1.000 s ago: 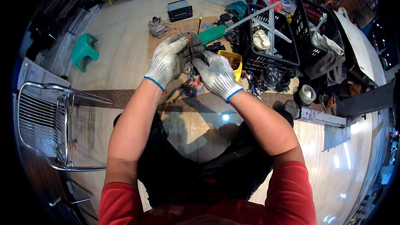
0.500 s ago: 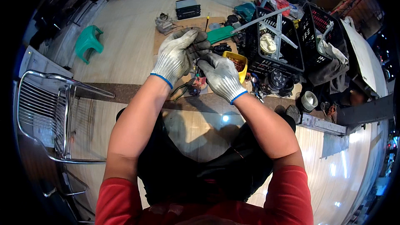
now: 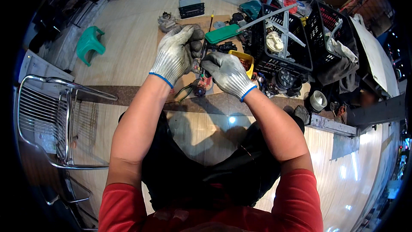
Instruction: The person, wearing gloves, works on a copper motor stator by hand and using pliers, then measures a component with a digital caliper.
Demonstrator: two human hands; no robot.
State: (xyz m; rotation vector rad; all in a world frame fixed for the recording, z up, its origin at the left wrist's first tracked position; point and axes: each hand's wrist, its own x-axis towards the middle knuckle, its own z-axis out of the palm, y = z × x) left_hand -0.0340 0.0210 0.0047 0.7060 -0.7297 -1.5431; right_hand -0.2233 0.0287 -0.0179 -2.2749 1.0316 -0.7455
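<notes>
White knit gloves with dark grey palms and blue cuffs cover both my hands. My left hand (image 3: pixel 175 53) is closed, its fingers curled over, and what it holds, if anything, is hidden. Just to its right, my right hand (image 3: pixel 229 72) is pinched shut; anything between thumb and finger is too small to make out. The two hands are slightly apart. Below them lie pliers (image 3: pixel 185 92) with dark handles and a small round dark part (image 3: pixel 199 90) beside red pieces. Beyond my right hand is a yellow box (image 3: pixel 251 66) of copper-coloured pieces. A long green case (image 3: pixel 221 34) lies farther off.
Cardboard (image 3: pixel 165 41) lies under the parts. Two black crates (image 3: pixel 281 65) stand at the right, with a grey metal frame on the nearer one. A green stool (image 3: pixel 91 45) and a chrome chair (image 3: pixel 45 116) are at the left. A white fan wheel (image 3: pixel 318 101) sits right.
My hands have drawn apart, opening a gap between them. The left has shifted a little left and the right fingers have lowered slightly.
</notes>
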